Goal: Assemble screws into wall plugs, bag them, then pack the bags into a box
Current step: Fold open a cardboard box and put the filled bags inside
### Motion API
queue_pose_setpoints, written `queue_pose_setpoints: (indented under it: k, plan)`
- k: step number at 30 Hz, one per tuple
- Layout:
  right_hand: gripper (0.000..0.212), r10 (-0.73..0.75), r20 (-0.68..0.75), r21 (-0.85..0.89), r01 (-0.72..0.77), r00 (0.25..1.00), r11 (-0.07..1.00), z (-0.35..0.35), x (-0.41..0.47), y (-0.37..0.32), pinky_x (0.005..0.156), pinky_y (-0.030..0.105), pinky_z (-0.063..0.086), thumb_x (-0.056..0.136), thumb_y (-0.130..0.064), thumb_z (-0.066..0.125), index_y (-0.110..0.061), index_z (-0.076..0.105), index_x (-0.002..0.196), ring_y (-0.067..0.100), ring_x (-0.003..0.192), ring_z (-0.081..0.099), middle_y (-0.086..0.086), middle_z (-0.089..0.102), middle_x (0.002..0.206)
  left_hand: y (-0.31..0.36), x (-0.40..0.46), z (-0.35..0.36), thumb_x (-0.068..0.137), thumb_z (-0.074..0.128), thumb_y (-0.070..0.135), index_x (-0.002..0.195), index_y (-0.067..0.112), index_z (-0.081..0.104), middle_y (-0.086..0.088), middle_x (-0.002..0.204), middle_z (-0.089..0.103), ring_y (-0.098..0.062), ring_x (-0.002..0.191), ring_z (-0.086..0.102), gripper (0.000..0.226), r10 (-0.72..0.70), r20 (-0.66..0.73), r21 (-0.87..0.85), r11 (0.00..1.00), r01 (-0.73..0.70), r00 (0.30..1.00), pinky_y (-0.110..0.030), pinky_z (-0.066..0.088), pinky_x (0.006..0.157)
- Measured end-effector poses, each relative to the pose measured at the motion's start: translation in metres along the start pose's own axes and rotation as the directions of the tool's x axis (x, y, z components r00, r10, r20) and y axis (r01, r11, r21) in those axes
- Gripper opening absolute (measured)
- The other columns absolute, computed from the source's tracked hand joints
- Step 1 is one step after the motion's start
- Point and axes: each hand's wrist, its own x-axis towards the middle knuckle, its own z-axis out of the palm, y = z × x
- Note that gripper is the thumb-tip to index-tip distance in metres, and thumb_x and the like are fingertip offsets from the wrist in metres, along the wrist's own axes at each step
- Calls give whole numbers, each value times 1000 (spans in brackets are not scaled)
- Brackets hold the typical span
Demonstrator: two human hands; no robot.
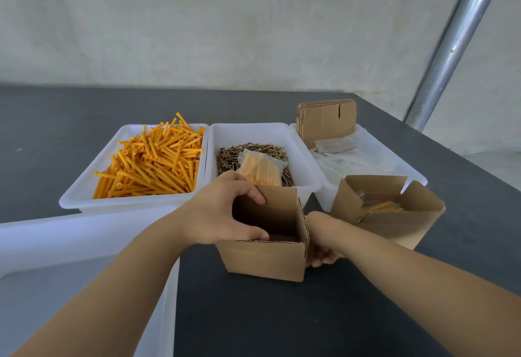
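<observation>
Dark grey bench (282, 314), three white plastic tubs in a row across its middle. Left tub (84, 193) heaped with orange plastic wall plugs (152, 165); middle tub (298, 142) holding brass-coloured screws (225, 156) with a clear zip bag of assembled orange plugs (260, 169) lying on top; right tub (406, 165) holding clear empty bags (338, 156) and a stack of flat brown cardboard blanks (324, 120) standing at its far edge. Small open brown cardboard box (265, 258) just in front of the middle tub, its far flap touching or nearly touching that tub's near rim. Left hand (222, 213) gripping the box's left wall, fingers curled over the top edge into the opening. Right hand (321, 246) against the box's right side, mostly hidden behind the corner flap, so grip hard to tell. Second open cardboard box (394, 224) just to the right, bagged plugs inside, resting against the right tub. Larger white tub (70, 232) at the near left, rim close to the left forearm. Bare bench in front of the box and at the near right.
</observation>
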Motion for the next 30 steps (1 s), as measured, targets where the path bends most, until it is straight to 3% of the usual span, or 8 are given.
queue_pose_setpoints:
  k: [4,7,10,15,18,20,24,30]
  plan:
    - [50,-203,-268,115,241,942,964,-8,-18,-6,44,23,41,102,-57,26,-22,59,89,14,47,54,5,61,67,1,3,3,65,84,54,111,36,62,11,115,45,-6,101,50,54,-16,24,100,995,13,1000,-32,52,86]
    - [58,-491,-401,-74,507,774,859,-23,-39,-6,43,20,43,90,-76,31,-29,59,109,8,51,60,1,65,80,0,6,6,64,82,59,112,36,60,11,117,40,-7,103,48,58,-19,20,159,987,15,1000,-31,52,86]
    - [23,-631,-383,-268,573,675,775,-40,-50,-4,44,20,52,90,-41,65,-34,56,110,8,60,67,-5,68,78,-5,6,7,61,83,62,114,37,59,8,121,33,-11,108,44,64,-36,-12,158,987,38,999,-26,50,87]
    - [20,-521,-247,-606,289,817,741,-59,-59,-15,71,26,52,91,-9,62,-26,65,82,16,89,64,-2,68,96,-16,1,-1,49,83,68,129,41,50,10,121,30,-10,114,39,91,-100,-32,41,994,101,994,-19,43,86]
    - [15,-573,-302,-687,243,762,685,-73,-50,-47,84,42,57,90,-8,59,-4,73,89,29,93,68,14,72,99,-17,2,2,50,85,67,138,38,42,10,124,31,-10,115,38,102,-129,40,58,990,126,991,-20,40,89]
    - [21,-589,-407,-502,368,698,783,-81,-33,-79,80,46,59,91,-7,55,6,70,98,33,87,71,20,73,95,-18,2,2,51,86,65,138,36,40,9,127,35,-11,115,41,103,-128,57,74,990,123,990,-25,43,94]
    - [47,-225,-77,202,236,971,950,-66,10,-120,80,40,59,99,-17,57,-3,42,141,32,104,66,19,58,125,-17,-1,3,48,82,71,139,38,35,11,129,37,-10,116,42,107,-136,80,94,987,129,987,-32,45,99]
    - [80,-177,-174,-216,138,969,967,-59,67,-137,108,45,42,90,-54,61,-7,35,149,34,131,48,17,43,149,-20,-2,6,47,79,74,139,41,30,15,128,35,-9,116,41,109,-145,97,99,986,136,985,-38,46,100]
